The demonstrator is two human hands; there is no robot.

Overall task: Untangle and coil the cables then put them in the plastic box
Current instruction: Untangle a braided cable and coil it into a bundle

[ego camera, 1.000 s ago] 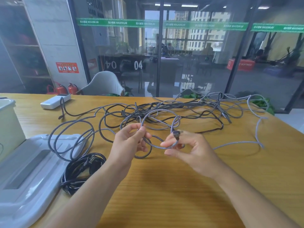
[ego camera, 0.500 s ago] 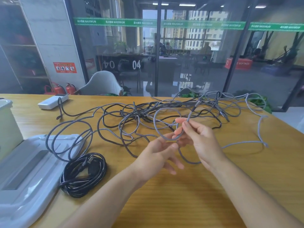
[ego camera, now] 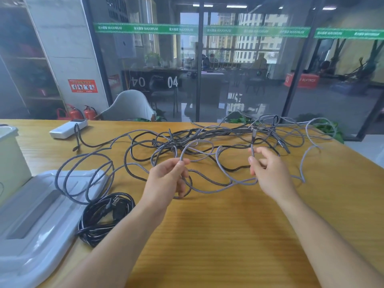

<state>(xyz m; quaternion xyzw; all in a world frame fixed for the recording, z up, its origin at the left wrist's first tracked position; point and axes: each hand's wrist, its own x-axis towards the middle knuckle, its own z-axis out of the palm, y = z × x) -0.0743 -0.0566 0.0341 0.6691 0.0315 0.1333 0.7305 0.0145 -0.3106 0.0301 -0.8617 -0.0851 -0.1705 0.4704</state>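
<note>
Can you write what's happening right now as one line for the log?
left hand: pinches grey cable | right hand: pinches same cable near plug | tangle: on table | black coil: outside box

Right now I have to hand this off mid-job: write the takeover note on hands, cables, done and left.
Left hand pinches the grey braided cable; right hand pinches the same cable just below its plug, which points up.
Tangled pile of grey and black cables lies mid-table, unsorted.
Coiled black power cord lies beside the white plastic lid, not boxed.
Pale plastic box at far left.
Done: one coil. Left: untangle, coil, box everything.
</note>
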